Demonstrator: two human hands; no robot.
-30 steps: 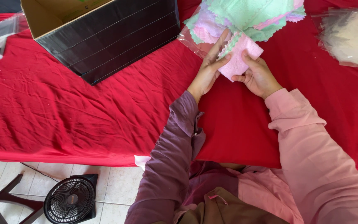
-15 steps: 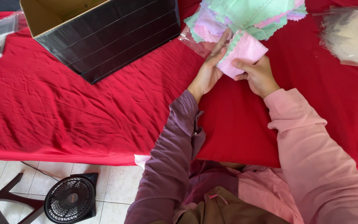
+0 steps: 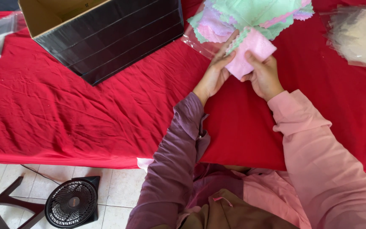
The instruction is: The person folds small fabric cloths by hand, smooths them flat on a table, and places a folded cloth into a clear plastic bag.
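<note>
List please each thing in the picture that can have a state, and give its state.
Pink cloth: folded, held in both hands above the table.
Left hand: fingers flat along the cloth's left edge.
Right hand: closed on the cloth's lower edge.
Cloth pile: loose, pastel colours, lying on clear plastic.
Cardboard box: open on top.
Floor fan: standing; running or not, cannot tell.

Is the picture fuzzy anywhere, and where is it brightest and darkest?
In the head view, the hands, left and right, and the pink cloth look sharp; daylight is soft and even on the red tablecloth, with gentle shadows in its wrinkles; the clear bag of pale stuff at the top right looks washed out and bright; the black box and the floor fan are darkest.
</note>
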